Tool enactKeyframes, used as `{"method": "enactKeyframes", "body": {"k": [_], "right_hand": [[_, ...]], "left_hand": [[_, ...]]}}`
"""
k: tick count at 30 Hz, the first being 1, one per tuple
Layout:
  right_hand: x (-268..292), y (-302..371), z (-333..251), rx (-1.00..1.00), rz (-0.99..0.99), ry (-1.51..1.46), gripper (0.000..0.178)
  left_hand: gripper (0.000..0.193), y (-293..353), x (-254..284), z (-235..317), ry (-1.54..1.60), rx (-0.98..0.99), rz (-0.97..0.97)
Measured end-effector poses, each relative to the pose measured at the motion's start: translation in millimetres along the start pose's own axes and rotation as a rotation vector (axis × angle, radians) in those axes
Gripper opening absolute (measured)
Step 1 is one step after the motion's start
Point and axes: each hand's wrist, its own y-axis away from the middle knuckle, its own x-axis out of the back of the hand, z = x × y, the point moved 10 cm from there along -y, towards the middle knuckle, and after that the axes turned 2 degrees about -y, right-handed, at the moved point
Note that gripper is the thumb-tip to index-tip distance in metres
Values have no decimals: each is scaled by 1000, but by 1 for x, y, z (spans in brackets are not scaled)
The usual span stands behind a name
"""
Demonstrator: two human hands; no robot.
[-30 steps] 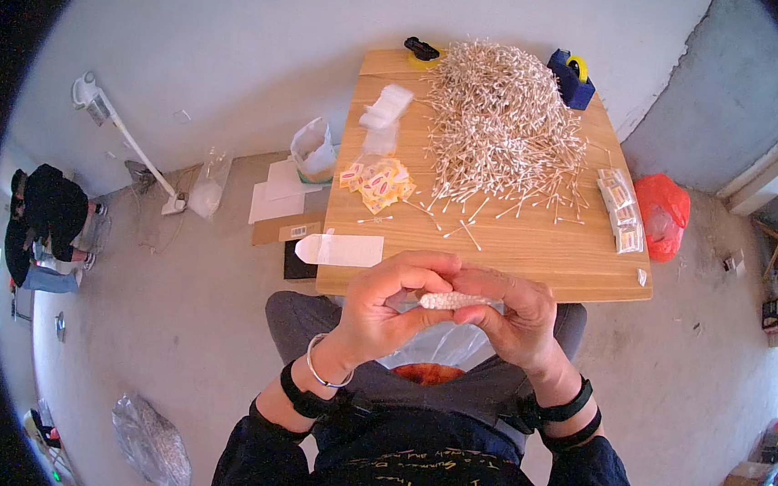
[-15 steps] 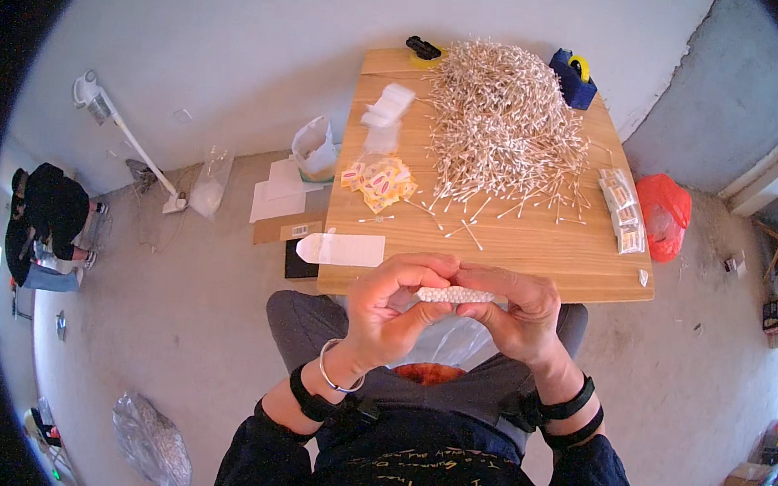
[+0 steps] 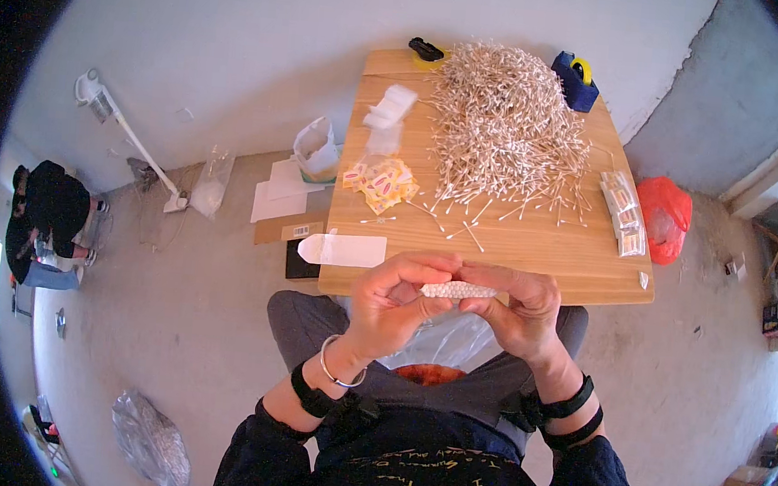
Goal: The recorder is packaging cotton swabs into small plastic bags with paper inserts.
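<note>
Pinching a bundle of cotton swabs by the six-o'clock edge of the worktop, with white tips showing toward six o'clock. Pressing the grip of the left hand onto the bundle's nine-o'clock end and the grip of the right hand onto its three-o'clock end, with thumbs below and fingers above. Facing a big heap of loose swabs at twelve o'clock on the worktop. Sitting with small printed cards at nine o'clock, a white paper piece at eight and a row of small packs at three. Having a blue tape dispenser beside the heap at one o'clock.
</note>
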Motion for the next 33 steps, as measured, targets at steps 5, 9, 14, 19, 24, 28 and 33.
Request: {"method": "enactKeyframes", "body": {"k": [5,9,14,19,24,28,33], "right_hand": [[3,-3,2,-16,-11,48,28],[3,-7,-1,69,-15,128,31],[-25,-3,-16,413,-169,381,36],[-52,16,0,555,-312,599,37],[-7,2,84,39,-86,419,57],[-22,-2,137,-224,-119,166,50],[-41,-3,171,-169,-148,203,24]], "left_hand": [[37,-5,6,-2,-36,41,41],[32,19,51,-38,-61,279,300],[38,59,34,-108,513,907,235],[30,46,45,-113,359,802,161],[31,34,60,-112,78,582,203],[26,44,70,-137,-180,488,174],[28,58,78,-178,-185,490,205]]}}
